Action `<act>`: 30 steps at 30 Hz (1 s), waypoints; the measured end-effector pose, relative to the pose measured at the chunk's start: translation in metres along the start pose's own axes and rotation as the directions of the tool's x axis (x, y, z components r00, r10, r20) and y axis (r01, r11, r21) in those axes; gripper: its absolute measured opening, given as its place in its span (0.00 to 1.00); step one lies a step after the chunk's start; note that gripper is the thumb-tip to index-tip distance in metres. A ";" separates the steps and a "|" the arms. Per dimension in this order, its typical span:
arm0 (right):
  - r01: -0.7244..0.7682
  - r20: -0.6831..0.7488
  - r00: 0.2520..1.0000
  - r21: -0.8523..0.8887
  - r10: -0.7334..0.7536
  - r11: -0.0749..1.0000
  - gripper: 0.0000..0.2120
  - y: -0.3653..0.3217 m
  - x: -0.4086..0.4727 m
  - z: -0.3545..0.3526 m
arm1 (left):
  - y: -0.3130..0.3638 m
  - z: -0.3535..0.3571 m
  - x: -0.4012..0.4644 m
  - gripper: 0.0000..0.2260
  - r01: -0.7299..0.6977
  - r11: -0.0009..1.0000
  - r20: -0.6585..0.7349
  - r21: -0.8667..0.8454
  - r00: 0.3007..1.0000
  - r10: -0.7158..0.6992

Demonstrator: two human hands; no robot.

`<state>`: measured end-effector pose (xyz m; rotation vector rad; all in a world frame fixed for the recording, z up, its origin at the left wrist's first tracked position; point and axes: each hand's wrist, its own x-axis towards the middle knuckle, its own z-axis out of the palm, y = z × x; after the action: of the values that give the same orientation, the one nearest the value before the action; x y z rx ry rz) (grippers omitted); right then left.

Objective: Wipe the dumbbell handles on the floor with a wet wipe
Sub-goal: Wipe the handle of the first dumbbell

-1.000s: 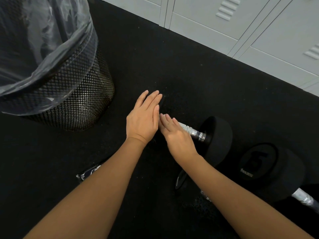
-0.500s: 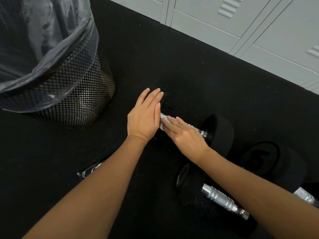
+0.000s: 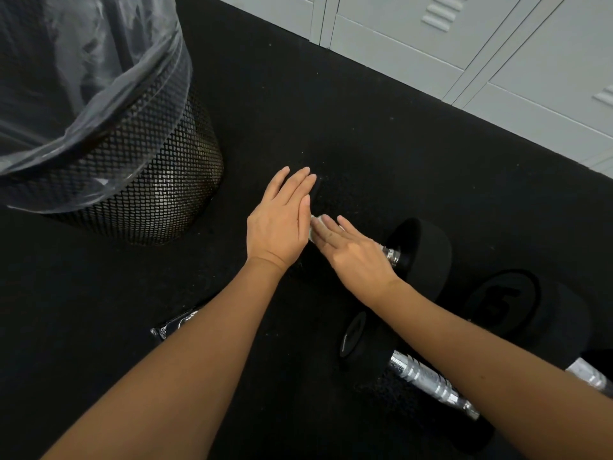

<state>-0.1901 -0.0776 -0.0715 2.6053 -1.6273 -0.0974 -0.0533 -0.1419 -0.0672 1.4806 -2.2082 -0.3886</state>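
Flat and straight-fingered, the right hand [image 3: 356, 252] presses a white wet wipe [image 3: 314, 224] (barely visible) onto the handle [image 3: 388, 253] of the centre dumbbell [image 3: 421, 250]. Beside it, the left hand [image 3: 280, 220] rests open, fingers extended, on that dumbbell's near-hidden left end. A second dumbbell [image 3: 421, 376] lies lower right.

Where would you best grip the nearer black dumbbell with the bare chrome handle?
Probably the nearer black dumbbell is best taken by its knurled chrome handle, from above, fingers wrapping across it. It lies flat on the floor, and the thin bar is exposed between its bulky heads.
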 end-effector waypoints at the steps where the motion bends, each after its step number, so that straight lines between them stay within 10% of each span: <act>1: 0.018 -0.008 1.000 -0.005 -0.018 1.000 0.25 -0.002 0.000 0.002 | 0.000 0.000 0.000 0.21 0.003 1.000 0.004 -0.006 1.000 -0.003; 7: 0.138 -0.056 0.988 -0.059 -0.141 0.989 0.22 0.003 -0.017 0.005 | -0.001 0.001 -0.001 0.22 -0.003 1.000 -0.004 0.008 1.000 0.003; 10: -0.059 -0.135 0.986 0.255 0.096 0.965 0.19 -0.024 -0.020 -0.009 | -0.001 0.001 -0.001 0.21 -0.008 1.000 -0.017 0.002 1.000 0.008; 12: -0.423 0.130 0.868 0.699 0.479 0.577 0.18 -0.047 -0.022 -0.024 | -0.001 0.001 -0.001 0.21 -0.007 1.000 -0.018 -0.010 1.000 0.007; 14: -0.663 0.593 0.552 0.738 0.586 -0.123 0.14 -0.066 -0.017 -0.030 | -0.002 0.002 -0.001 0.21 -0.013 1.000 -0.027 -0.005 1.000 0.013; 17: -0.308 0.895 0.256 0.433 0.365 -0.847 0.11 -0.073 0.001 -0.020 | -0.002 0.002 -0.001 0.21 -0.019 1.000 -0.028 -0.018 0.999 0.019; 23: 0.249 0.932 0.198 0.253 0.304 -0.935 0.14 -0.064 0.043 -0.018 | 0.000 0.002 -0.001 0.21 -0.004 1.000 -0.029 -0.025 1.000 0.003; 30: 0.340 0.931 0.283 0.127 0.230 -0.932 0.17 -0.044 0.037 -0.015 | -0.001 0.003 -0.001 0.20 -0.004 1.000 -0.029 -0.017 1.000 0.003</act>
<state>-0.1332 -0.0913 -0.0614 0.7287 1.1241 -1.3990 -0.0531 -0.1412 -0.0704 1.4644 -2.1794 -0.3820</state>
